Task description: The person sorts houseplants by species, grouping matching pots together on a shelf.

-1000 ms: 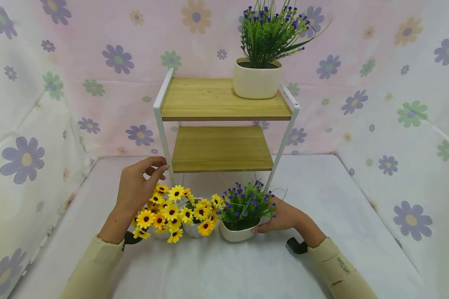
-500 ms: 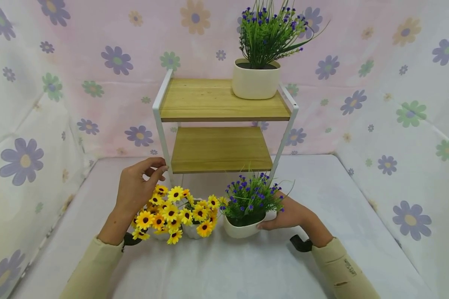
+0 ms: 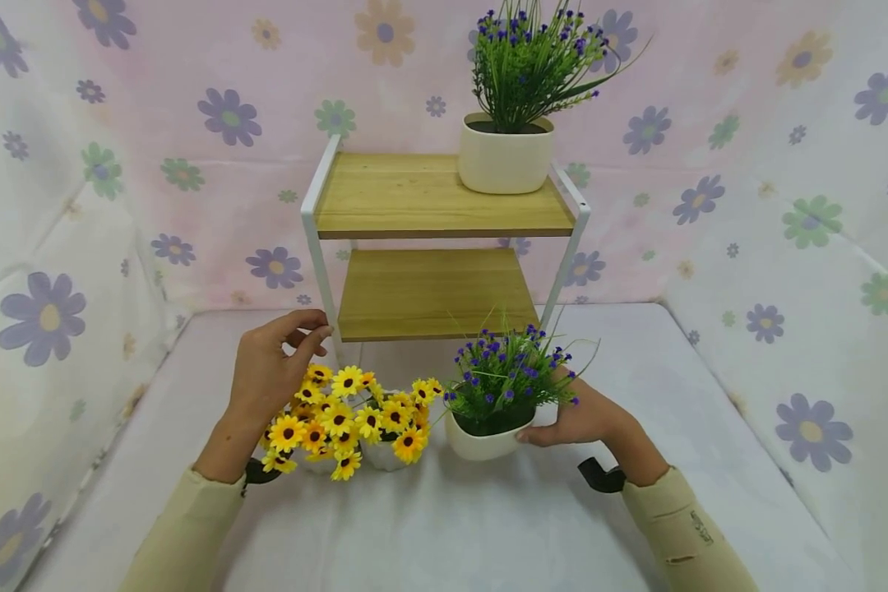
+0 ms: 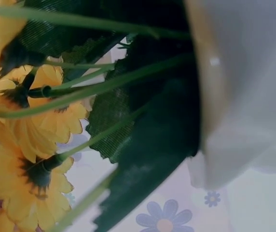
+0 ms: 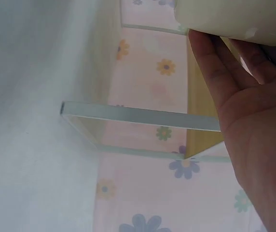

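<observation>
My right hand [image 3: 588,418] grips a cream pot [image 3: 484,444] of purple flowers [image 3: 506,370], thumb at its front right side. In the right wrist view, the fingers [image 5: 232,63] reach onto that pot [image 5: 229,19]. It tilts slightly, in front of the two-tier shelf [image 3: 444,316]. My left hand [image 3: 270,362] hovers over yellow daisies [image 3: 340,421], its fingers loosely bent near the shelf's left post; whether they touch it I cannot tell. Close up in the left wrist view are yellow daisies [image 4: 29,181] and a white pot [image 4: 244,96].
A taller purple-flowered plant in a cream pot [image 3: 505,160] stands at the right of the upper board [image 3: 392,193]. Two pots of daisies stand side by side on the white-covered table [image 3: 444,534]. Flower-printed cloth [image 3: 215,189] encloses the back and sides.
My right hand has carried the purple-flowered pot to the right and slightly up in the view, away from the daisies. My left hand has stayed where it was.
</observation>
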A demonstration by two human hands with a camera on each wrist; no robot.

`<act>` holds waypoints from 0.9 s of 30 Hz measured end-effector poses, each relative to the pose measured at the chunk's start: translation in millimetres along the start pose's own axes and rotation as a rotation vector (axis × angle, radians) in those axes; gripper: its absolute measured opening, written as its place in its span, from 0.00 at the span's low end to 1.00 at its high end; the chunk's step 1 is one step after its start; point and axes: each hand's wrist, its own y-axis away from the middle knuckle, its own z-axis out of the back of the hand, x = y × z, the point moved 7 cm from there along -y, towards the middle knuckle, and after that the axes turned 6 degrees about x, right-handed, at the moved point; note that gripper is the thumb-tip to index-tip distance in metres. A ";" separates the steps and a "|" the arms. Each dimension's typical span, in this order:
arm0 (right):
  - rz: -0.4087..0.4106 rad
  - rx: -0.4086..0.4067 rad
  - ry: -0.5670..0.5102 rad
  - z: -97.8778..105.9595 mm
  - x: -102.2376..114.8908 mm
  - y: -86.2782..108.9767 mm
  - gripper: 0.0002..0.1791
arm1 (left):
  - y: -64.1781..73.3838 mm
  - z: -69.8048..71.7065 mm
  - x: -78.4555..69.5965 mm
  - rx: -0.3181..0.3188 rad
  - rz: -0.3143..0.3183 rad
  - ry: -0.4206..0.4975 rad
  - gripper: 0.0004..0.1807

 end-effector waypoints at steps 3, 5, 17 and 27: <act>0.010 -0.035 0.019 4.7 3.4 1.5 0.50 | -0.8 1.5 -0.3 0.000 -0.007 0.002 0.08; 0.017 -0.056 0.033 7.6 5.6 2.9 0.52 | -0.8 1.7 0.0 0.001 -0.009 0.001 0.08; 0.105 -0.121 0.168 25.0 26.1 6.9 0.60 | 0.3 0.0 1.0 0.004 0.007 -0.003 0.08; -0.025 -0.081 0.207 46.7 49.9 1.2 0.70 | 0.6 0.0 1.3 0.001 0.012 -0.011 0.08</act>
